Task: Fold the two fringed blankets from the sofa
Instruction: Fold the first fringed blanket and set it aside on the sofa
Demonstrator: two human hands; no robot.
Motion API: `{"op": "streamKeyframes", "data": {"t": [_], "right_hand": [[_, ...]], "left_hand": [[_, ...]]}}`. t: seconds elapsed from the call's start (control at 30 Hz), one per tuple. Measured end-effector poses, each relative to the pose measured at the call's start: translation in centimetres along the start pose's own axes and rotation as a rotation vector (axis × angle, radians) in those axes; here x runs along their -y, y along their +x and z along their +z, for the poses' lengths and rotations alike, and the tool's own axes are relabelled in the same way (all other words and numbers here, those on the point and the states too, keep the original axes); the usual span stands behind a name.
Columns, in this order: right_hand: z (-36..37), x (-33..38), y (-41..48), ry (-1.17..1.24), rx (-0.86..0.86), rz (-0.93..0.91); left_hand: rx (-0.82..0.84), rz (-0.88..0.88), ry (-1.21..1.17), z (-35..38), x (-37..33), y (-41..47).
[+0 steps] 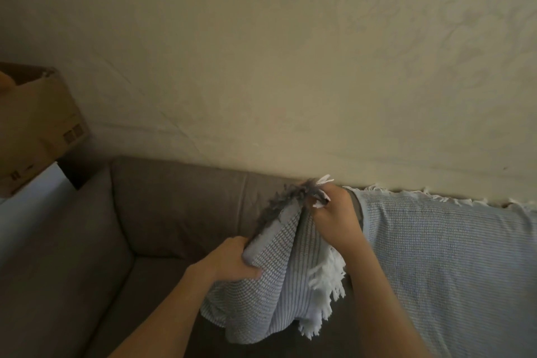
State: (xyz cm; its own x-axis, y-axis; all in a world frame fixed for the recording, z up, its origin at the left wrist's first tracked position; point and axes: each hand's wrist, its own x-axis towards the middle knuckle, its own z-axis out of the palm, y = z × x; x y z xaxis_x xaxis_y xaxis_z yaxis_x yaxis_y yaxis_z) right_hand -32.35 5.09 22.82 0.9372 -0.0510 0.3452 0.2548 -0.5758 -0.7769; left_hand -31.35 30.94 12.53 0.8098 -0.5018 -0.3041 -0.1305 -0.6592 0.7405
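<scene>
Two grips closed on grey blanket (276,285): my left grip (232,259) on folded edge, right grip (334,221) at fringed corner, fingertips hidden. Pale blanket (450,256) on sofa (174,212) cut off right.

Grey-white woven fringed blanket (270,279) bunched, held above sofa seat, pale blue fringed blanket (441,256) draped over sofa backrest
</scene>
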Motion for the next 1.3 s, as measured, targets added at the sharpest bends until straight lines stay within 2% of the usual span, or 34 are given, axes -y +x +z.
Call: {"op": "streamKeyframes", "data": {"t": [0.13, 0.27, 0.37, 0.43, 0.5, 0.57, 0.73, 0.9, 0.97, 1.07, 1.2, 1.23, 1.3], "right_hand": [[-0.4, 0.5, -0.5, 0.045, -0.191, 0.088], [-0.2, 0.3, -0.8, 0.085, -0.371, 0.239], [0.1, 0.1, -1.3, 0.024, -0.385, 0.306], [0.1, -0.7, -1.6, -0.035, -0.363, 0.323], [-0.3, -1.4, -1.7, -0.135, -0.297, 0.335], [-0.7, -1.2, -1.6, -0.249, -0.209, 0.356], [-1.2, -1.2, -1.3, -0.303, -0.022, 0.311], [-0.6, -1.5, -1.0, -0.489, 0.321, 0.286], [0.3, -1.2, -1.1, -0.519, 0.399, 0.234], [1.3, -1.0, -1.7, -0.314, 0.316, 0.175], [0.4, 0.2, -1.9, -0.003, 0.119, 0.221], [0.0, 0.6, -1.5, -0.005, 0.144, 0.222], [-0.5, 0.9, -0.7, -0.200, 0.214, 0.181]], "left_hand": [[-0.122, -0.171, 0.157, -0.9, 1.8, 0.1], [-0.466, -0.319, 0.261, -3.4, 1.4, -0.1], [-0.834, -0.212, 0.395, -5.3, 0.7, -0.2], [-0.970, -0.022, 0.253, -6.5, 0.2, -0.5], [-0.949, 0.116, 0.117, -7.5, -1.4, -1.1], [-0.926, 0.168, 0.154, -8.4, -3.3, -1.6], [-1.069, 0.115, 0.434, -9.9, -6.1, -1.3], [-1.056, 0.145, 0.537, -10.4, -7.6, -1.0], [-1.027, 0.151, 0.542, -10.5, -7.9, -0.9], [-0.969, 0.147, 0.583, -11.3, -7.8, -0.8], [-0.888, 0.080, 0.621, -12.7, -6.7, -1.4], [-0.860, 0.059, 0.626, -12.9, -6.4, -1.6], [-0.807, 0.033, 0.628, -12.8, -6.0, -1.6]]}}
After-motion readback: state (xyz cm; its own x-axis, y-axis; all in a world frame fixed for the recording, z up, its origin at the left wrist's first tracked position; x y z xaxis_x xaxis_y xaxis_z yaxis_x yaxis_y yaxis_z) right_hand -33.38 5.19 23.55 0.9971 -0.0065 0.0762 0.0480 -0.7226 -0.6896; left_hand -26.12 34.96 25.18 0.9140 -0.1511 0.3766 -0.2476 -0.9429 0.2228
